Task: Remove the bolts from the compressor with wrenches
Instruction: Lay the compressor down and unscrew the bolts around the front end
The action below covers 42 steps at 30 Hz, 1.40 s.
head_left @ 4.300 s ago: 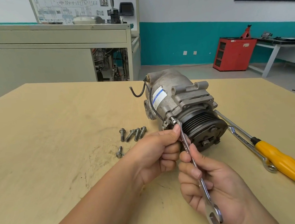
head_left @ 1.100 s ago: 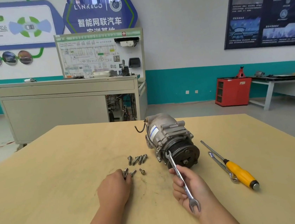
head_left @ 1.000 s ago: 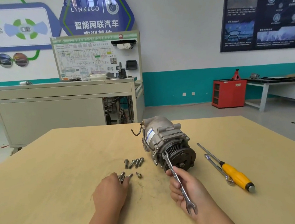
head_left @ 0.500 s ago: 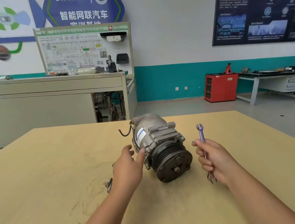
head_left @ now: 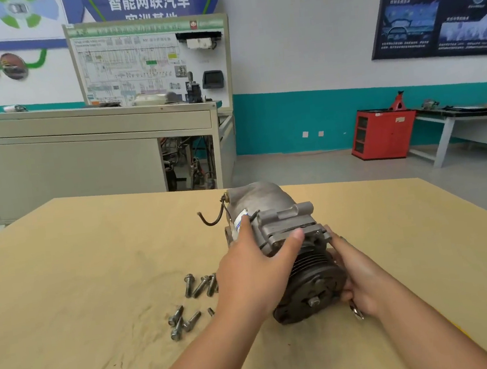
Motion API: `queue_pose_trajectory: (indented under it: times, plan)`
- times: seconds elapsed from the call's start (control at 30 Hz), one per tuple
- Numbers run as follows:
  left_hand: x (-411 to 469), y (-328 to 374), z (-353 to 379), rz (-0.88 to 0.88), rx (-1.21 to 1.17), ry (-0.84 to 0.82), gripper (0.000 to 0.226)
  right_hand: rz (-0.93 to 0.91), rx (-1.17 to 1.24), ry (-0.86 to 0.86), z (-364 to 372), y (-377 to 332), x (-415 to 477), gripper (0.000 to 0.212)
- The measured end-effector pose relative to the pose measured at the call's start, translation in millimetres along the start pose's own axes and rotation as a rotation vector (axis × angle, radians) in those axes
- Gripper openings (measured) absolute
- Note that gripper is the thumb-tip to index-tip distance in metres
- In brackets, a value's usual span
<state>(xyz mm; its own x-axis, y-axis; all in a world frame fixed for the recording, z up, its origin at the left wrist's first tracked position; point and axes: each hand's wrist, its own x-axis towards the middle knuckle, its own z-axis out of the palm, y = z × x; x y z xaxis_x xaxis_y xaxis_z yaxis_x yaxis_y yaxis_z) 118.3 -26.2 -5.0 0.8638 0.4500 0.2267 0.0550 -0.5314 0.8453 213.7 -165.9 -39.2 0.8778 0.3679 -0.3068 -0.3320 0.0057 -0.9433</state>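
Note:
The grey metal compressor (head_left: 272, 211) lies on the wooden table (head_left: 78, 263), its black pulley (head_left: 312, 291) facing me. My left hand (head_left: 255, 274) lies over its left side, thumb on the mounting flange, fingers on the blue-and-white label. My right hand (head_left: 358, 274) presses against the pulley's right side and keeps the small wrench (head_left: 357, 312) in its palm; only the wrench's lower end shows below the fist. Several removed bolts (head_left: 199, 286) lie loose on the table left of the compressor, some nearer me (head_left: 180, 322).
A grey workbench with a wiring display board (head_left: 149, 61) stands beyond the table's far edge. A red cabinet (head_left: 382, 133) and a white bench (head_left: 466, 122) stand at the back right. The screwdriver and second wrench are hidden behind my right arm.
My left hand has slid from the compressor's left edge up onto its body. My right hand, still with the wrench, has moved in from the right to touch the pulley. The camera has moved closer.

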Motion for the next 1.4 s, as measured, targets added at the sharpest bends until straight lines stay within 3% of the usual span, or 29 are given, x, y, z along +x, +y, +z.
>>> queue_pose_trajectory:
  times: [0.33,0.47,0.6,0.87,1.1,1.23,1.4]
  plan:
    - [26.2,15.9,25.5,-0.088,-0.129,0.066,0.055,-0.191,0.042,0.038,-20.8,-3.2,-15.3,0.047]
    - [30.7,21.3,28.0,-0.113,-0.202,0.074,0.054,-0.189,-0.009,0.111,-23.2,-10.0,-16.1,0.049]
    - [32.4,26.3,33.3,-0.086,-0.098,0.024,0.066,-0.193,-0.059,0.199,-20.8,-9.4,-19.3,0.045]
    - [32.3,22.8,36.8,-0.084,-0.190,0.088,0.048,-0.295,-0.027,0.382,-11.0,-12.1,-25.3,0.039]
    - [17.0,13.2,50.1,-0.101,-0.437,0.092,0.038,-0.478,-0.293,0.542,-20.0,-24.8,-38.0,0.046]
    - [18.5,3.2,45.6,-0.073,-0.354,0.058,0.040,-0.503,-0.425,0.596,-16.9,-26.9,-40.9,0.045]
    - [25.4,-14.3,25.2,-0.290,-0.016,0.074,0.057,-0.503,-0.771,0.676,11.8,-42.6,-39.0,0.053]
